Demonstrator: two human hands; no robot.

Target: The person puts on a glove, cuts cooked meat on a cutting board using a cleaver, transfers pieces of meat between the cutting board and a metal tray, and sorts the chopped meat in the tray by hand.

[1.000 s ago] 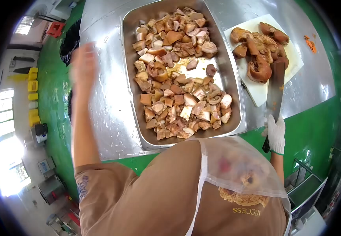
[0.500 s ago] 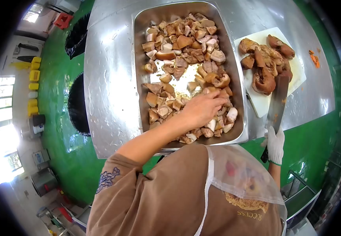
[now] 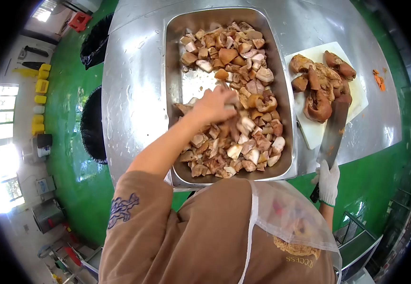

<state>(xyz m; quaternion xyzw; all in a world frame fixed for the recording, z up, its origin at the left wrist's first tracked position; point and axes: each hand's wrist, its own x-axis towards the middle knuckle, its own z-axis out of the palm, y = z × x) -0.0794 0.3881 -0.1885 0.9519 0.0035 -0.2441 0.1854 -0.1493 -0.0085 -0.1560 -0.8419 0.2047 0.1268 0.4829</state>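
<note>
left fingers parted over meat pieces — right fingers, gloved, gripping a knife

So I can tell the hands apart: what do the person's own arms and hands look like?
The left hand is bare, and that arm has a short brown sleeve with a blue design. The right hand wears a white glove with a green edge at the wrist.

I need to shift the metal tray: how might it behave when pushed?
The tray is probably heavy, since chopped meat covers most of its floor. Its broad base makes tipping unlikely. The wet-looking metal table may let it slide.
</note>
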